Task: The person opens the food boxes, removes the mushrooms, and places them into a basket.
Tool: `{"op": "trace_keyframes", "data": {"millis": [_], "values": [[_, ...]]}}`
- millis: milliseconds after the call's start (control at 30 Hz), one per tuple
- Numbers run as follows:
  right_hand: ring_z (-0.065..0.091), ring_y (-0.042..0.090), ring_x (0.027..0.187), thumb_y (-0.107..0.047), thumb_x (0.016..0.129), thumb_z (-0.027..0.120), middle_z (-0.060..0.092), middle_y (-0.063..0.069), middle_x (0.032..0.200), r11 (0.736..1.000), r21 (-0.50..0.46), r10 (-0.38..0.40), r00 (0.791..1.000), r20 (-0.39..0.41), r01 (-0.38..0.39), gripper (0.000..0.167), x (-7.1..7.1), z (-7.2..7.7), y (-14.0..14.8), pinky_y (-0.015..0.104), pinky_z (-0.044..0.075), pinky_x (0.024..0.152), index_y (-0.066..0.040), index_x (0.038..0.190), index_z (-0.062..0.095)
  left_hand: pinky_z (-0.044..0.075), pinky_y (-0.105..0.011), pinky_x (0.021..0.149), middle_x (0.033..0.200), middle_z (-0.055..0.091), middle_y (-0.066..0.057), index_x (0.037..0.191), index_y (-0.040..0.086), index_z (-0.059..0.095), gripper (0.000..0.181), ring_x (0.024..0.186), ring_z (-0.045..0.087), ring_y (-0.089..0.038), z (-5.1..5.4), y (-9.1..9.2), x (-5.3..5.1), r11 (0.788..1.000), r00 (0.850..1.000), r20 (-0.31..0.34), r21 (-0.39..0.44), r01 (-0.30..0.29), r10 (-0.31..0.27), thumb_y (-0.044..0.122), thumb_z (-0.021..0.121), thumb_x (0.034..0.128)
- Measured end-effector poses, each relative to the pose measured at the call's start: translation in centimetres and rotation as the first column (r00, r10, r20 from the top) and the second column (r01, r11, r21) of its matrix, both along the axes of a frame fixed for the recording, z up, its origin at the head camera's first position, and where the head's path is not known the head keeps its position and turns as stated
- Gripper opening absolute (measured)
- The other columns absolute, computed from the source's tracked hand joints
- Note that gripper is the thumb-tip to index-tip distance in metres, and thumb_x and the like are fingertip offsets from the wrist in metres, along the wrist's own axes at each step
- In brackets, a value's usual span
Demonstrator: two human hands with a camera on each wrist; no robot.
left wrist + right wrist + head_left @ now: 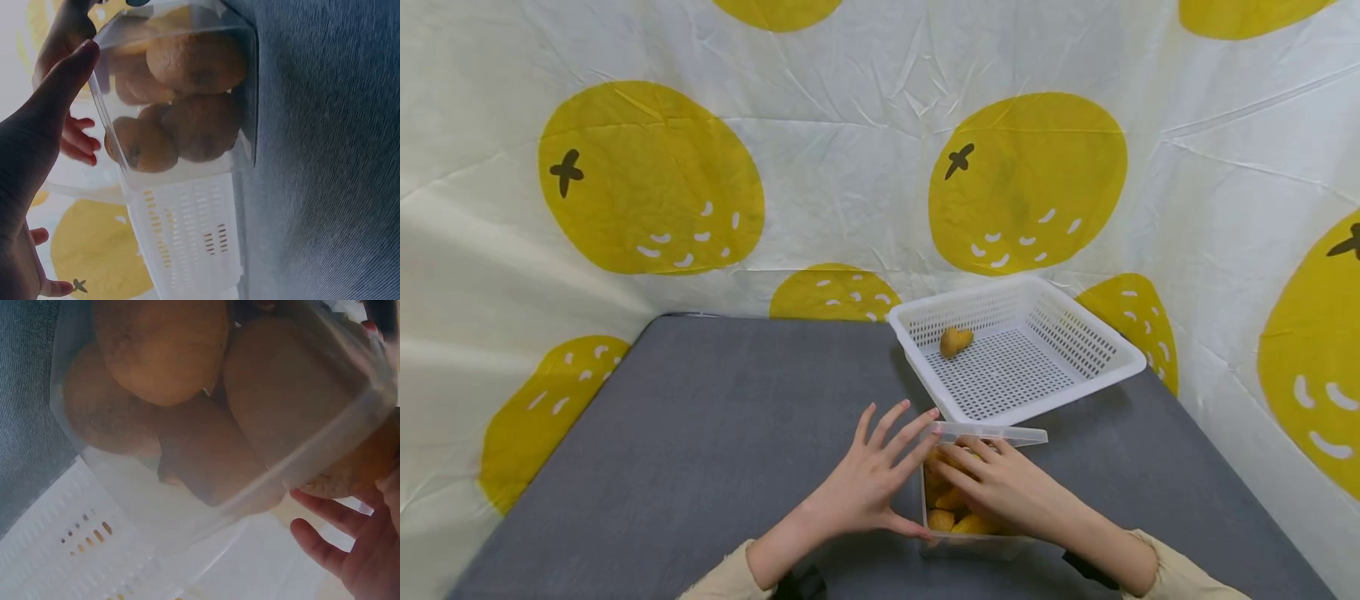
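A clear plastic box (977, 547) full of potatoes (197, 62) stands near the front of the table, right of centre. My right hand (1011, 492) reaches over its right side. The fingers rest spread on the potatoes in it, and in the right wrist view they touch one potato (350, 478) near the rim. At the box's left side my left hand (876, 483) has its fingers spread and raised, with the thumb at the near left rim. Behind the box, a white perforated basket (1037, 392) holds one knobbly potato (955, 342).
The dark grey tabletop (737, 400) stretches out to the left of the box. A pale curtain (835, 183) printed with large yellow fruit hangs along the back and sides of the table. The basket reaches close to the back edge.
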State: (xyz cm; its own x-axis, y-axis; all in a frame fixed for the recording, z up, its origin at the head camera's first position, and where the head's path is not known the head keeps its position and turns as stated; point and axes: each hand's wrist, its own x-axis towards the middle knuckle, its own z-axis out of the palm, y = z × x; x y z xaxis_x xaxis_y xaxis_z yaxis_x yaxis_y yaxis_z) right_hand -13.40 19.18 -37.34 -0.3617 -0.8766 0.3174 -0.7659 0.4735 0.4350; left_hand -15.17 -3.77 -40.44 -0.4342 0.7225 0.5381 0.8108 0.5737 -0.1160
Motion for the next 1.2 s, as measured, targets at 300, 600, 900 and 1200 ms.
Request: {"op": "trace_keyframes", "data": {"millis": [300,600,900,1200], "values": [[0.052,0.018,0.097,-0.035,0.063,0.077,0.056,-0.001,0.114,1.000,0.024,-0.009,1.000,0.022,0.008,0.059,-0.11,-0.60,-0.41,0.035,0.045,0.077,-0.021,0.117,0.056,0.020,-0.061,0.099,0.150,0.014,-0.007,0.144,0.012,0.016,0.126,0.137,0.007,-0.032,0.04,-0.16,-0.60,1.000,1.000,0.003,-0.001,0.009,-0.009,0.082,0.058,0.0474],[0.050,0.017,0.093,-0.025,0.064,0.077,0.054,-0.001,0.109,0.999,0.040,-0.016,1.000,0.007,0.016,0.058,0.02,-0.72,-0.51,0.033,0.045,0.075,-0.022,0.117,0.055,0.021,-0.061,0.098,0.150,0.014,-0.008,0.144,0.012,0.019,0.125,0.137,0.008,-0.032,0.12,-0.11,-0.67,1.000,1.000,-0.013,-0.004,0.009,-0.009,0.082,0.057,0.0473],[0.050,0.020,0.098,-0.027,0.066,0.075,0.054,0.002,0.111,0.999,0.031,-0.020,1.000,0.018,0.019,0.050,0.21,-0.60,-0.31,0.035,0.045,0.078,-0.023,0.111,0.054,0.021,-0.060,0.098,0.151,0.009,-0.007,0.144,0.012,0.017,0.125,0.137,0.006,-0.031,0.17,-0.13,-0.64,1.000,1.000,0.002,-0.010,0.009,-0.009,0.082,0.058,0.0479],[0.049,0.018,0.092,-0.031,0.095,0.039,0.054,-0.001,0.102,1.000,0.005,-0.004,1.000,0.017,0.004,0.017,0.27,-0.35,-0.40,0.034,0.044,0.076,-0.023,0.100,0.052,0.021,-0.060,0.098,0.150,0.011,-0.007,0.144,0.012,0.017,0.125,0.137,0.007,-0.031,0.18,-0.08,-0.61,1.000,1.000,-0.004,-0.011,0.007,-0.007,0.082,0.057,0.0478]]}}
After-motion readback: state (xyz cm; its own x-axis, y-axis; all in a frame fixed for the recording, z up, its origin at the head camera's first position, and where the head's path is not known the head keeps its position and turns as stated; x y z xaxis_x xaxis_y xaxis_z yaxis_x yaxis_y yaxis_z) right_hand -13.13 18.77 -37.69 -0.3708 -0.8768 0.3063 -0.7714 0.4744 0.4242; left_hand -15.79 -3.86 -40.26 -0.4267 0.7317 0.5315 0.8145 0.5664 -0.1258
